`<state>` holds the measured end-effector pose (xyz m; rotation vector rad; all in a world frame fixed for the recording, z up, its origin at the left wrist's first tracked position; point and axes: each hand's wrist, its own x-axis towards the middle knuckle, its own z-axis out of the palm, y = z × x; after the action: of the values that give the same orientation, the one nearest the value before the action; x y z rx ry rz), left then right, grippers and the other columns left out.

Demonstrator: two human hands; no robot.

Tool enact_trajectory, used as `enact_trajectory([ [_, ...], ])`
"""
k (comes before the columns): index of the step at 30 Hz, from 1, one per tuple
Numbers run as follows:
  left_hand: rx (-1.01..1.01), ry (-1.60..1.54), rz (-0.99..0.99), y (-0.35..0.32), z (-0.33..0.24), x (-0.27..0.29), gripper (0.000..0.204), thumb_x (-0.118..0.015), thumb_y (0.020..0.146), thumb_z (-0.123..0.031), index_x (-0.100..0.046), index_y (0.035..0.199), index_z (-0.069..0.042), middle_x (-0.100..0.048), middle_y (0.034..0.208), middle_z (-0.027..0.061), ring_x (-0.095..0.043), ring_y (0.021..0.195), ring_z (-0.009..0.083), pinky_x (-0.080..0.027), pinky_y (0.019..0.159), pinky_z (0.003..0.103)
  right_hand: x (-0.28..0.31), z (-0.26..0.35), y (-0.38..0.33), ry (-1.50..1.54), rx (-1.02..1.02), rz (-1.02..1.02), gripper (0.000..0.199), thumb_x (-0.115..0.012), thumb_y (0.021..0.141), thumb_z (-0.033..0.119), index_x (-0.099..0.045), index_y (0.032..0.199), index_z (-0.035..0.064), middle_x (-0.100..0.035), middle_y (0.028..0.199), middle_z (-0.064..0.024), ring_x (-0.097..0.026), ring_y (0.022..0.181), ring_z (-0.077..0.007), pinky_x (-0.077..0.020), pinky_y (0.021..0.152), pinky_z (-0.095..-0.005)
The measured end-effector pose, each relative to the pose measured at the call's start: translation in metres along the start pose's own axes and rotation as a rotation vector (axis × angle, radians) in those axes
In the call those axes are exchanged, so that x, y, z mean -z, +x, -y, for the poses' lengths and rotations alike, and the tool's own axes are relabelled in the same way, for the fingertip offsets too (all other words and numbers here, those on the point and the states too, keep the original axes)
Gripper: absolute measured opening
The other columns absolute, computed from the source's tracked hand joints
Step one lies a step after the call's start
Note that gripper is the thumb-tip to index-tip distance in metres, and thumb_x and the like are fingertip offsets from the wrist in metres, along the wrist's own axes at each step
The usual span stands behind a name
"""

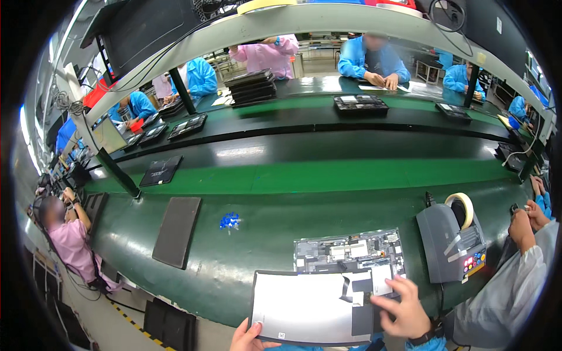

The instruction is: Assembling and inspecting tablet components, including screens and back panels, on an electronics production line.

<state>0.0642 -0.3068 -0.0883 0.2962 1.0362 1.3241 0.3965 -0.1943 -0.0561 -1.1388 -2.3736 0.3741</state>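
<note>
A flat silver panel (304,304) with a dark rim, like the back of a display panel, is tilted at the front edge of the bench. My left hand (249,337) grips its lower left corner, thumb on top. Black tape patches (362,316) and a short black ribbon (345,288) lie on its right part. Over that right end is my right hand (404,307), fingers spread, fingertips at the tape and beside a small pale rectangular piece (381,279). Just behind the panel lies an opened laptop base (345,250) with its circuit boards exposed, partly covered by the panel.
A grey tape dispenser (448,243) with a tape roll stands to the right. A dark flat pad (177,232) and a small pile of blue bits (230,220) lie leftward. A black laptop part (161,171) rests farther back. Co-workers sit around the benches, one close at right.
</note>
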Motion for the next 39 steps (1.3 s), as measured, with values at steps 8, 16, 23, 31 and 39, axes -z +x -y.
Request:
enact_trajectory([
  [8,0.084,-0.052,0.108,0.011,-0.028,-0.005,0.043,-0.042,0.097,-0.03,-0.045,0.126,0.001,-0.059,0.115,0.0178,-0.064,0.092,0.0308,-0.058,0.071,0.044,-0.01,0.013,0.033,0.021,0.352,-0.178,0.026,-0.067,0.072,0.009,-0.067,0.097,0.0167,-0.067,0.105,-0.0007,-0.062,0.101,-0.0208,-0.0476,0.088,-0.0354],
  [16,-0.267,0.044,0.168,0.026,-0.06,-0.032,0.037,-0.044,0.093,-0.036,-0.05,0.109,-0.003,-0.057,0.086,0.0105,-0.058,0.079,0.0242,-0.051,0.071,0.041,-0.007,0.013,0.078,0.711,-0.233,-0.545,0.009,-0.057,0.089,0.007,-0.058,0.093,-0.0007,-0.061,0.083,-0.0023,-0.054,0.073,-0.0106,-0.0444,0.068,-0.0242],
  [23,-0.297,-0.019,0.024,0.063,-0.045,-0.037,0.022,-0.049,0.09,-0.02,-0.053,0.102,-0.003,-0.061,0.084,0.0112,-0.058,0.07,0.0226,-0.047,0.062,0.033,-0.022,-0.007,0.108,1.526,-0.507,-0.511,0.021,-0.052,0.095,0.019,-0.057,0.109,0.0046,-0.062,0.1,-0.0016,-0.056,0.092,-0.0115,-0.0447,0.083,-0.0263],
  [31,-0.24,0.167,0.18,0.097,-0.03,-0.081,0.028,-0.048,0.094,-0.015,-0.05,0.115,0.002,-0.06,0.106,0.015,-0.059,0.096,0.0222,-0.049,0.08,0.034,-0.049,-0.005,0.101,1.8,-0.717,-0.537,0.022,-0.05,0.096,0.019,-0.052,0.111,0.0034,-0.059,0.107,-0.0072,-0.058,0.097,-0.0213,-0.0472,0.087,-0.0389],
  [39,-0.35,0.222,0.318,0.133,-0.026,-0.126,0.026,-0.048,0.095,-0.014,-0.053,0.117,-0.001,-0.059,0.113,0.0063,-0.054,0.105,0.0155,-0.043,0.092,0.034,-0.057,0.014,0.096,1.815,-0.669,-0.475,0.025,-0.048,0.097,0.023,-0.054,0.114,0.0059,-0.059,0.113,-0.0077,-0.055,0.105,-0.0224,-0.0424,0.094,-0.0403],
])
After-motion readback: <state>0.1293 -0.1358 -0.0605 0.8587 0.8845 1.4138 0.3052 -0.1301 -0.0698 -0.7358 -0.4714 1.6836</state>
